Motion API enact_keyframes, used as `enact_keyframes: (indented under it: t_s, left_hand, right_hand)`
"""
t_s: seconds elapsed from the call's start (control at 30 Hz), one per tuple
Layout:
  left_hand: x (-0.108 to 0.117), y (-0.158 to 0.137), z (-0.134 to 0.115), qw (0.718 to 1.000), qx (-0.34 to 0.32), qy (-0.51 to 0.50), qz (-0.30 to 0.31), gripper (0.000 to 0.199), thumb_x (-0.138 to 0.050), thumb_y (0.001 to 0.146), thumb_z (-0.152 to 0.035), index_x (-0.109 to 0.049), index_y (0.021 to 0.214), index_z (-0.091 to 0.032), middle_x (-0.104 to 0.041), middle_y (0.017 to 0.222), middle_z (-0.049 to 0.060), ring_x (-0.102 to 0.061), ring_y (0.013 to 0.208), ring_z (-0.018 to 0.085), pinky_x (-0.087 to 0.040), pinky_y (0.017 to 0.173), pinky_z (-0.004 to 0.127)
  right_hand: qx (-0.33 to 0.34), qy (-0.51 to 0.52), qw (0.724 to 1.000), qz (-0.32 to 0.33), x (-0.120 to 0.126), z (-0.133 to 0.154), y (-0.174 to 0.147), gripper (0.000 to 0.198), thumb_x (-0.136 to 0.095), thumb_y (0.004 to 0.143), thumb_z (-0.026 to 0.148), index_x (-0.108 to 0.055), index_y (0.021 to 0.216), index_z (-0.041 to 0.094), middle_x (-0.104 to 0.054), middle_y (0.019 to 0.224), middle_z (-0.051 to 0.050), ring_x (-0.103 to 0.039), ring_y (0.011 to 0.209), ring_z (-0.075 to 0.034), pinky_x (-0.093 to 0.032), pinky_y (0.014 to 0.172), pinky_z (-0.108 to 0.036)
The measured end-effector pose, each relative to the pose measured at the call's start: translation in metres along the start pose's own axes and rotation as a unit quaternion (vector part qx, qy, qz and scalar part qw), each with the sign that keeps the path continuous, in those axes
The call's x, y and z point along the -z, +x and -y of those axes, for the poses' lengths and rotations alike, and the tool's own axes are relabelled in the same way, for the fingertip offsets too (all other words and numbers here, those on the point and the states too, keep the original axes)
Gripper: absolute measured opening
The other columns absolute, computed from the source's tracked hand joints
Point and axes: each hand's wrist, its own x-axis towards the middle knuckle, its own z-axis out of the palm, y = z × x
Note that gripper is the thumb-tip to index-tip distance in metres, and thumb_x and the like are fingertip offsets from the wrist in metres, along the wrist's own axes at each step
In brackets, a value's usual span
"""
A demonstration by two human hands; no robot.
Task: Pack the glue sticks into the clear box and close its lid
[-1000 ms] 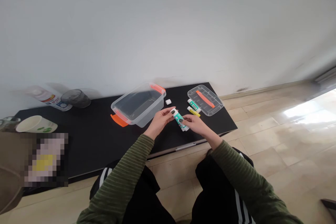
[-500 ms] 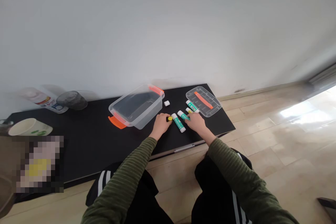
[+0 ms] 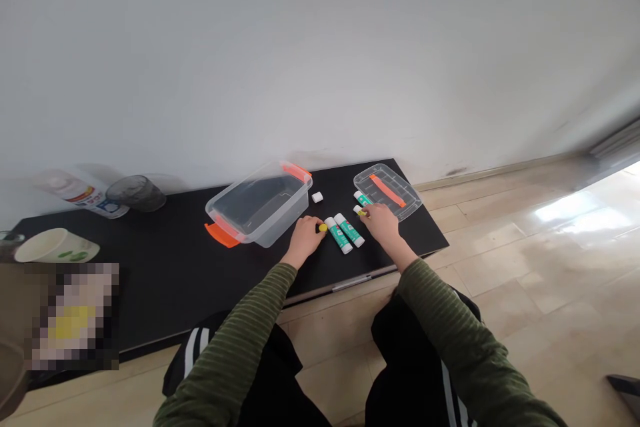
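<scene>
Green stick [image 3: 349,230] released, right hand [image 3: 384,225] now holds yellow stick [image 3: 360,212]

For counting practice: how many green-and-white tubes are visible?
3: first tube, and second tube, side by side between left hand and right hand; third tube by the lid, partly hidden by the right hand. More may be hidden.

One clear box [image 3: 283,219] with two orange latches [image 3: 221,235] sits on one black surface [image 3: 175,280]. To the right of the box are three green-and-white tubes [image 3: 339,235], one yellow-and-white tube [image 3: 359,211], one round yellow-ended piece [image 3: 323,228], one small white block [image 3: 317,197], and one clear lid [image 3: 397,185] with one orange handle [image 3: 389,191]. To the left of the box are one bottle [image 3: 87,195], one dark cup [image 3: 136,193] and one paper cup [image 3: 57,245].
</scene>
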Motion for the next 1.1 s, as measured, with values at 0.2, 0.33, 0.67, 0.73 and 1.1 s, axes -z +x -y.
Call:
enact_keyframes:
  t_s: [0.2, 0.33, 0.67, 0.73, 1.1]
  left_hand:
    - [0.003, 0.000, 0.000, 1.000, -0.001, -0.010, 0.001, 0.020, -0.061, 0.080, -0.022, -0.070, 0.097, -0.017, -0.067, 0.105, 0.012, -0.058, 0.101, 0.029, -0.043, 0.094, 0.041]
    - [0.006, -0.001, -0.002, 1.000, 0.001, -0.022, 0.000, 0.017, -0.063, 0.079, -0.020, -0.070, 0.094, -0.018, -0.067, 0.103, 0.012, -0.059, 0.100, 0.028, -0.044, 0.094, 0.041]
    - [0.032, -0.002, -0.012, 0.923, 0.073, -0.378, -0.015, 0.019, -0.075, 0.074, -0.022, -0.069, 0.091, -0.016, -0.073, 0.100, 0.009, -0.067, 0.094, 0.023, -0.050, 0.093, 0.041]
    - [0.036, -0.004, -0.016, 0.840, 0.103, -0.533, 0.004, 0.026, -0.077, 0.075, -0.028, -0.069, 0.095, -0.014, -0.074, 0.101, 0.010, -0.068, 0.093, 0.020, -0.051, 0.095, 0.040]
    - [0.050, -0.014, -0.032, 0.693, 0.127, -0.709, 0.031, 0.017, -0.075, 0.081, -0.022, -0.072, 0.095, -0.013, -0.074, 0.103, 0.010, -0.071, 0.096, 0.017, -0.051, 0.104, 0.038]
  right_hand:
    - [-0.012, -0.040, 0.999, 0.001, -0.005, -0.016, 0.006, 0.022, -0.062, 0.091, 0.031, -0.072, 0.109, 0.024, -0.067, 0.115, -0.011, -0.054, 0.115, -0.026, -0.047, 0.082, -0.033]
    - [-0.027, -0.057, 0.998, 0.018, -0.010, -0.013, 0.006, 0.025, -0.064, 0.090, 0.035, -0.073, 0.107, 0.019, -0.066, 0.115, -0.015, -0.054, 0.116, -0.028, -0.047, 0.084, -0.035]
    - [0.001, 0.052, 0.999, -0.015, 0.006, -0.001, -0.005, 0.024, -0.060, 0.091, 0.035, -0.071, 0.109, 0.024, -0.071, 0.108, -0.009, -0.062, 0.104, -0.025, -0.046, 0.080, -0.032]
    - [0.031, 0.116, 0.993, -0.021, 0.009, 0.004, -0.012, 0.024, -0.059, 0.090, 0.035, -0.070, 0.109, 0.024, -0.074, 0.099, -0.005, -0.066, 0.093, -0.022, -0.046, 0.078, -0.030]
    - [0.126, 0.242, 0.962, -0.016, 0.009, 0.018, -0.036, 0.023, -0.065, 0.087, 0.030, -0.071, 0.108, 0.025, -0.075, 0.101, -0.002, -0.067, 0.088, -0.019, -0.049, 0.084, -0.030]
